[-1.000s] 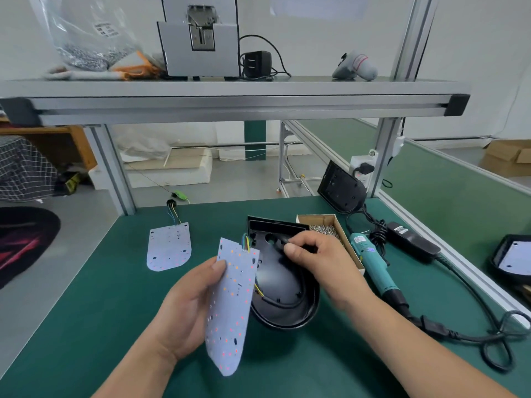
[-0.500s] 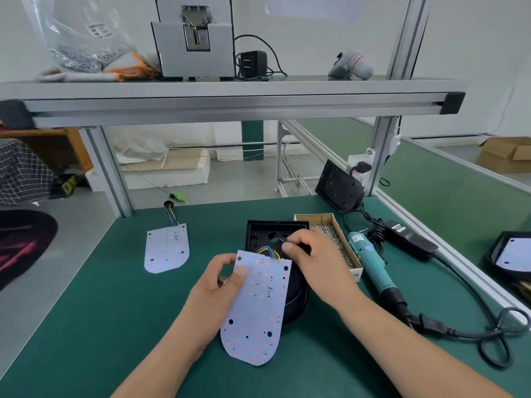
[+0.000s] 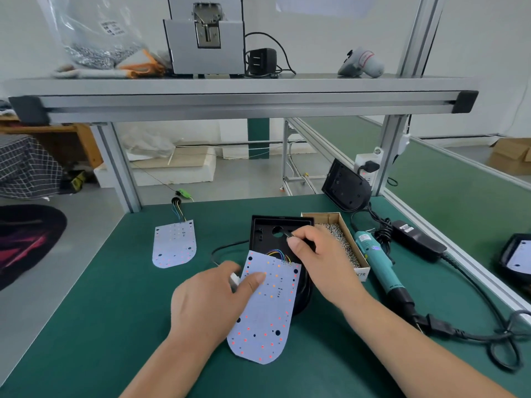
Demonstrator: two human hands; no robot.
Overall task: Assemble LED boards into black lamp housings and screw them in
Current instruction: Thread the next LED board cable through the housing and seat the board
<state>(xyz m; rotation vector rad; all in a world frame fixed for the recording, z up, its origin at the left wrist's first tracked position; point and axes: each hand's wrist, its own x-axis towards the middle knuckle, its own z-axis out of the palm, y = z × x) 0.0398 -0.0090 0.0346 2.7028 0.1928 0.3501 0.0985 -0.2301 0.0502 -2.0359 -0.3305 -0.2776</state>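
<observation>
A: Biggest first: green desk (image 3: 115, 326), matte mat, likely enough friction to stop parts sliding.

B: Then the black lamp housing (image 3: 264, 234), flat on the desk at centre. Moulded plastic, rigid, square far corners, round hole in the floor. Probably light; best held by the rim wall.

A: Next the LED board (image 3: 267, 314), held over the housing's near end, not yet seated. Thin white sheet, rounded nose, red and orange dots. Stiff, yet probably bendable; safest taken by the edges.

B: Left grip (image 3: 207, 305) pinching its left edge, thumb on the face.

A: Right grip (image 3: 319, 262) closed on a thin dark lead (image 3: 288, 235) at the hole.

B: Smallest: coloured wires (image 3: 275, 252) arching off the board's far end. Soft, probably easy to tear at the solder; no tugging.
</observation>
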